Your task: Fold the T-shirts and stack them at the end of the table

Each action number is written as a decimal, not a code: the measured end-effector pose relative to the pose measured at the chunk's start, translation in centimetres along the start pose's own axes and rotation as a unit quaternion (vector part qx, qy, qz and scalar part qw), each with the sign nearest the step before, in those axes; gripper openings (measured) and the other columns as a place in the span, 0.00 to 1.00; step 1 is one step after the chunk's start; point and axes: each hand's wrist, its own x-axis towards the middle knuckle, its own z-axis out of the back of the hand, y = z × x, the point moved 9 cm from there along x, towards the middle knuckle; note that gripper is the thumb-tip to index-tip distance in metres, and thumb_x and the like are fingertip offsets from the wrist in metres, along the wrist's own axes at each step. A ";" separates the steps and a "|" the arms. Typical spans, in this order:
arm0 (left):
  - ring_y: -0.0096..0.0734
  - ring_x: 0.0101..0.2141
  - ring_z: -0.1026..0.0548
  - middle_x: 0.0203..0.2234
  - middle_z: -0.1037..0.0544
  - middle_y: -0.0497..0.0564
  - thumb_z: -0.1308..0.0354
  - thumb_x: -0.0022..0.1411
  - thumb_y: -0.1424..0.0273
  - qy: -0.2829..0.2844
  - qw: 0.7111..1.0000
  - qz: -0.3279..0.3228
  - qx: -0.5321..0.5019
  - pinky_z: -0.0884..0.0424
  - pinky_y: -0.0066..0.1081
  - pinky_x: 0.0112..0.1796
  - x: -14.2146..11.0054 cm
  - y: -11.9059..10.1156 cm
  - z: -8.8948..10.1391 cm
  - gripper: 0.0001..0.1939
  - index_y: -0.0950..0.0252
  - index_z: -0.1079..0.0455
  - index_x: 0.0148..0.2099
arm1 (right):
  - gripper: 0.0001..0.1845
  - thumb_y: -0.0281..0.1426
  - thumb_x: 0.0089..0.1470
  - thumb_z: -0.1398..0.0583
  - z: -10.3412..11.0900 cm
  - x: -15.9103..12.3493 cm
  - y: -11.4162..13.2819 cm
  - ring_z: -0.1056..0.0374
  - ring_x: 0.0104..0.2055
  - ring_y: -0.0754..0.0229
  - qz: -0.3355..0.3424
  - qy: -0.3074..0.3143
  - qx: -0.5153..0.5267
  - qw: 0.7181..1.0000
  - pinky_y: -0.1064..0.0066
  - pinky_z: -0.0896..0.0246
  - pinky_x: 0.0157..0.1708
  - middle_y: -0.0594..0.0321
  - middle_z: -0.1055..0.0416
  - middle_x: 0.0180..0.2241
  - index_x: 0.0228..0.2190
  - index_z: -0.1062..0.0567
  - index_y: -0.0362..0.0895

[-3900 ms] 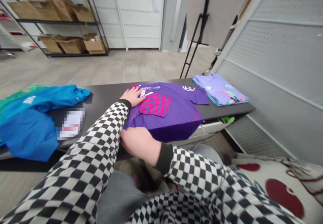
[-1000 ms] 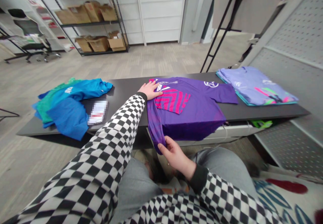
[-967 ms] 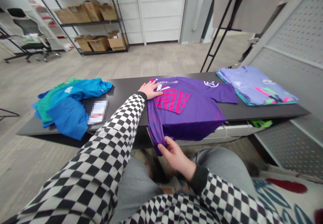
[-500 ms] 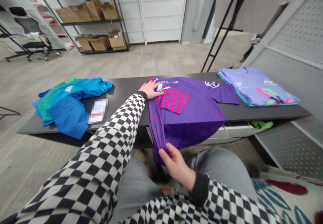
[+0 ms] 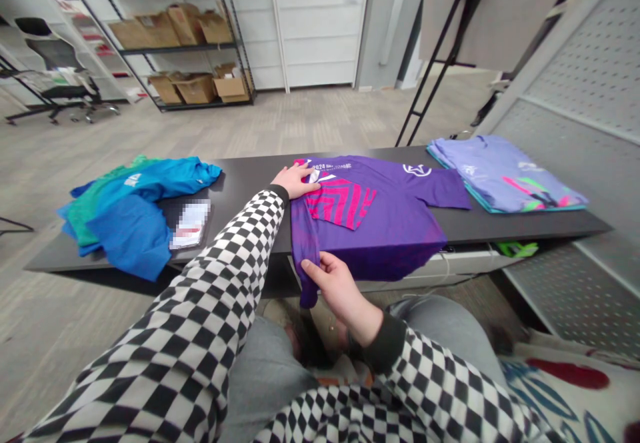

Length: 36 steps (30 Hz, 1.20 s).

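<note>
A purple T-shirt (image 5: 370,236) with pink stripes and white print is spread on the dark table (image 5: 250,183), its lower part hanging over the front edge. My left hand (image 5: 295,180) lies flat with fingers apart on the shirt's upper left, beside the white print. Lower down, my right hand (image 5: 335,283) pinches the shirt's left side between thumb and fingers, near the table's front edge. The cloth there is gathered into a narrow strip, and a bit dangles below my fingers.
Crumpled blue and green shirts (image 5: 135,210) lie at the table's left, with a pixelated flat item (image 5: 190,224) beside them. A folded stack of lavender and teal shirts (image 5: 510,173) sits at the right. A perforated panel (image 5: 575,103) stands on the right; shelves with cardboard boxes (image 5: 195,88) are behind.
My right hand has moved up toward the table edge, lifting the shirt's left side with it. My left hand stays on the shirt's upper left.
</note>
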 end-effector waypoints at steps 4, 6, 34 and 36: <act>0.59 0.82 0.48 0.83 0.44 0.54 0.42 0.68 0.33 -0.002 1.000 -0.004 0.002 0.55 0.62 0.78 0.2 0.0 0.0 0.50 0.52 0.36 0.82 | 0.29 0.58 0.53 0.24 -0.3 0.2 1.3 0.37 0.28 0.61 0.019 -0.020 -0.040 0.999 0.69 0.41 0.28 0.67 0.28 0.25 0.29 0.23 0.46; 0.59 0.82 0.48 0.83 0.44 0.54 0.43 0.69 0.33 -0.002 1.000 -0.005 0.001 0.55 0.62 0.78 0.3 0.1 -0.1 0.50 0.53 0.36 0.82 | 0.30 0.58 0.53 0.24 -0.3 0.2 1.6 0.37 0.28 0.60 0.024 -0.036 -0.054 0.998 0.68 0.42 0.28 0.68 0.30 0.24 0.27 0.24 0.47; 0.56 0.82 0.47 0.83 0.45 0.55 0.46 0.70 0.33 -0.003 1.000 -0.009 0.014 0.55 0.62 0.79 0.1 -0.2 -0.1 0.50 0.53 0.38 0.83 | 0.29 0.59 0.56 0.27 2.1 0.5 -4.8 0.44 0.27 0.63 0.016 -0.033 -0.039 0.999 0.69 0.46 0.28 0.70 0.34 0.25 0.33 0.23 0.47; 0.57 0.82 0.48 0.84 0.46 0.56 0.47 0.71 0.33 0.000 1.000 -0.010 0.019 0.55 0.62 0.78 0.1 -0.3 -0.1 0.51 0.55 0.39 0.84 | 0.28 0.58 0.58 0.28 2.6 0.6 -5.2 0.44 0.27 0.62 0.026 -0.036 -0.067 0.997 0.69 0.46 0.29 0.70 0.35 0.25 0.32 0.24 0.47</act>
